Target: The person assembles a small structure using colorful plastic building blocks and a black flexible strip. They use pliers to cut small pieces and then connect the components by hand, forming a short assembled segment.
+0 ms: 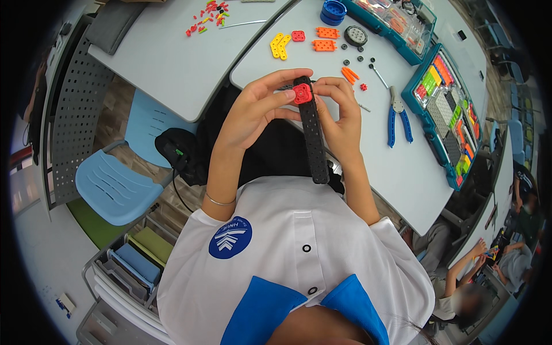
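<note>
Both my hands hold a long black perforated building beam [313, 135] in front of my chest, its lower end tilted toward me. A small red square connector plate [302, 94] sits against the beam near its far end. My left hand [256, 106] is closed around that end, with the thumb pressed on the red plate. My right hand [340, 118] grips the beam's other side, fingers curled behind it. What the right fingertips touch behind the beam is partly hidden. A thin grey rod [364, 107] shows just beyond the right hand.
On the table lie yellow angled beams [280, 46], orange plates [325, 39], a wheel [355, 35], blue rims [333, 12] and blue-handled pliers [398, 118]. An open parts case [443, 115] stands at the right. Red and yellow pegs [209, 14] lie at the back left, a blue chair [115, 187] beside me.
</note>
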`<move>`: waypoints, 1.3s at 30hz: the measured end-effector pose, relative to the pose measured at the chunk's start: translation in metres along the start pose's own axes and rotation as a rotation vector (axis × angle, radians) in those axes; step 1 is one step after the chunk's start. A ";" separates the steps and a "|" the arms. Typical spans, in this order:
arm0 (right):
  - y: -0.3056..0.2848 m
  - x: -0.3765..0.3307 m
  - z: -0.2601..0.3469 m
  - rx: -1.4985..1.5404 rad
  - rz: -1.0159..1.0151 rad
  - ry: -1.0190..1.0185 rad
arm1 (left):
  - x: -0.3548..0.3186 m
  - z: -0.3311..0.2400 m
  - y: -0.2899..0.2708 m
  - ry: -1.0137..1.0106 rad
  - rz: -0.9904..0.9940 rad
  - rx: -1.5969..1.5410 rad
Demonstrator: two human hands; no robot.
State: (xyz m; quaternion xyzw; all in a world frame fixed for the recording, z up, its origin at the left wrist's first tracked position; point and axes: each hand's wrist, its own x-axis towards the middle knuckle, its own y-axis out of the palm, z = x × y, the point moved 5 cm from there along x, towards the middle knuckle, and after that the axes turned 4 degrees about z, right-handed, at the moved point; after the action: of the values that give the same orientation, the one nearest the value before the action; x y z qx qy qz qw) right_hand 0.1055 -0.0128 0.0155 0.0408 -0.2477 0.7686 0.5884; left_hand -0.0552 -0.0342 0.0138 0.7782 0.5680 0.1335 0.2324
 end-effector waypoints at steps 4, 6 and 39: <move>-0.001 -0.001 -0.004 0.006 0.006 0.029 | 0.000 0.000 0.002 0.001 -0.026 0.028; -0.004 -0.002 -0.009 0.100 0.010 0.094 | 0.000 0.000 -0.001 0.058 -0.120 -0.011; 0.003 -0.017 0.006 -0.067 0.259 -0.172 | -0.008 0.012 -0.035 0.106 -0.451 0.140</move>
State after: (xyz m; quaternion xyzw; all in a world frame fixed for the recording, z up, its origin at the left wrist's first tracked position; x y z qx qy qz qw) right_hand 0.1065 -0.0314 0.0140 0.0545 -0.3261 0.8231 0.4618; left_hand -0.0808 -0.0357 -0.0144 0.6378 0.7467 0.0791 0.1715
